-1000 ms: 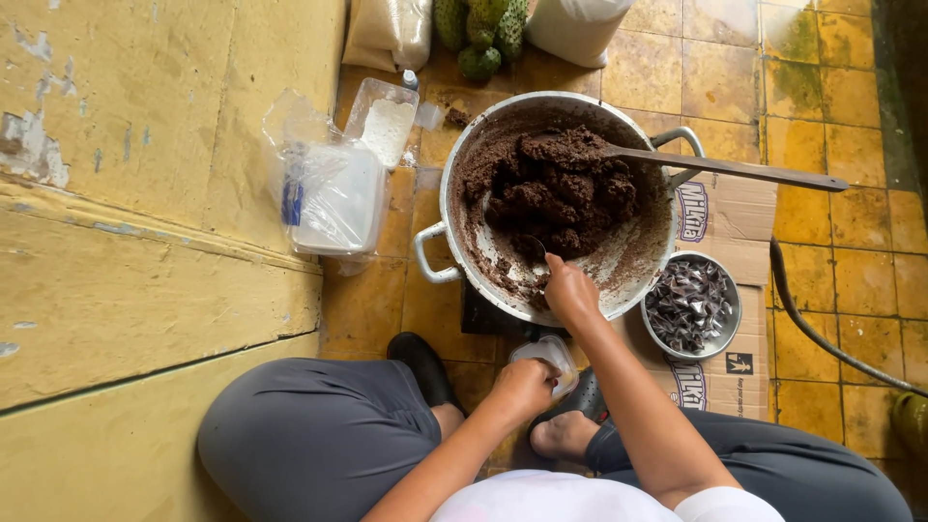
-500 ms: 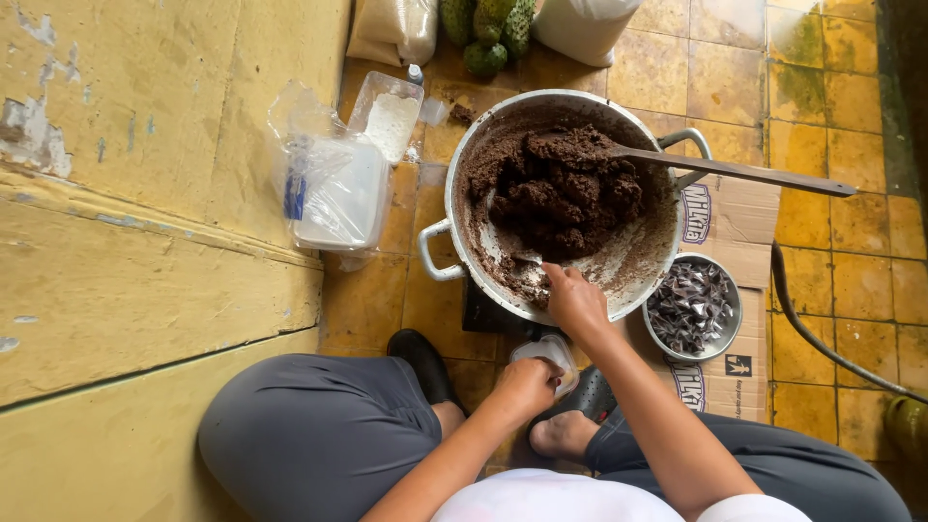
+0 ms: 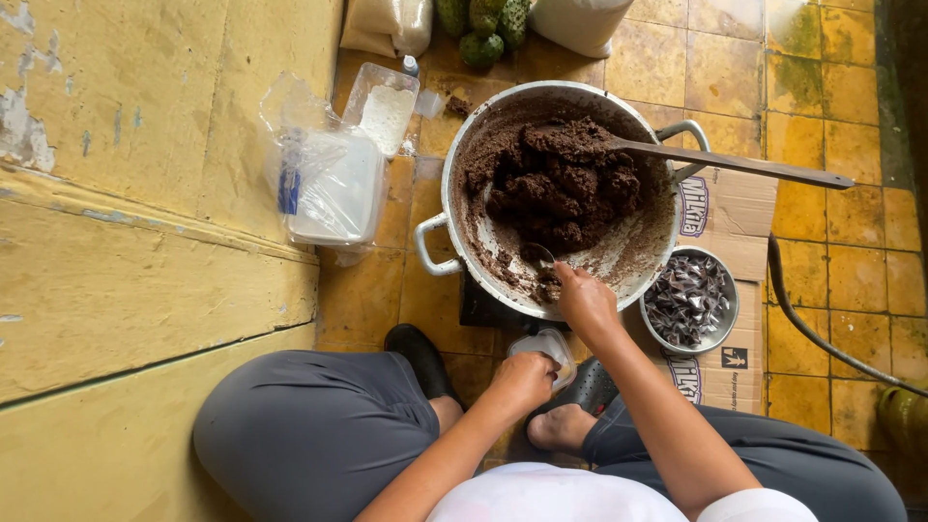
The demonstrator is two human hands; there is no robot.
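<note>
Right hand: your right hand [image 3: 584, 300] reaches over the near rim of the big metal pot [image 3: 462, 159], fingers clenched on a small spoon [image 3: 537, 257] whose bowl touches the brown paste.
Left hand: your left hand [image 3: 522, 379] is closed around a small clear plastic cup [image 3: 547, 347], held low between your knees, just beside the pot's near edge.
Paste: dark brown paste [image 3: 556, 184] is heaped in the pot's middle, with smears up the inner wall.
Ladle: a long wooden-handled ladle [image 3: 735, 164] lies across the pot, its head sunk in the paste, its handle sticking out past the right rim.
Bowl: a small metal bowl [image 3: 688, 300] of shiny wrappers sits on flattened cardboard [image 3: 735, 208], just right of the pot.
Left side: a bagged clear container [image 3: 329, 188] rests on the tile floor by the yellow step [image 3: 145, 290].
</note>
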